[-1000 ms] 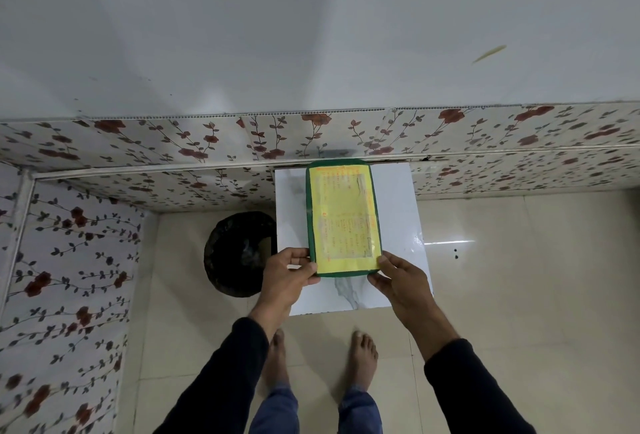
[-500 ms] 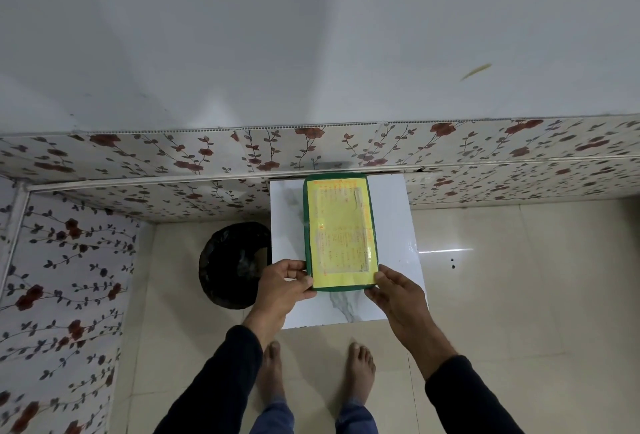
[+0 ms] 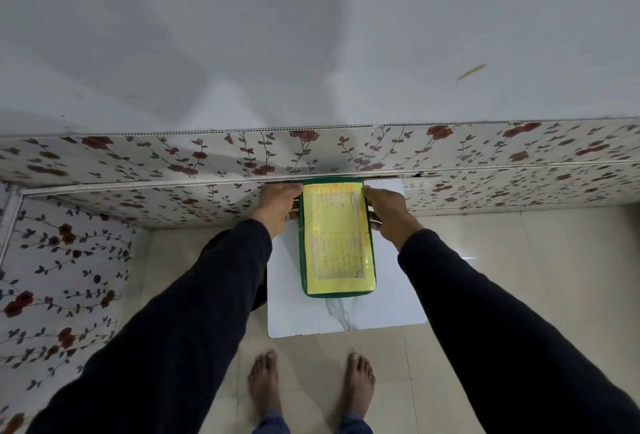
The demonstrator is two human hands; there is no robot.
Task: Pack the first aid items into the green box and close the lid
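Note:
The green box (image 3: 336, 239) lies flat on a small white marble-topped table (image 3: 346, 315), its lid shut, with a yellow printed label covering the top. My left hand (image 3: 280, 203) grips the box's far left edge. My right hand (image 3: 384, 210) grips its far right edge. Both hands are at the end of the box nearest the wall, fingers wrapped over the sides. No loose first aid items are in view.
A floral-patterned wall panel (image 3: 207, 159) runs right behind the table, and another one (image 3: 62, 260) stands on the left. A dark round object (image 3: 259, 295) sits on the floor left of the table, mostly hidden by my left sleeve. My bare feet (image 3: 308, 385) stand on beige floor tiles.
Both hands have slid from the near corners of the box to its far end by the wall. The camera has tilted, so the box and table sit lower in view.

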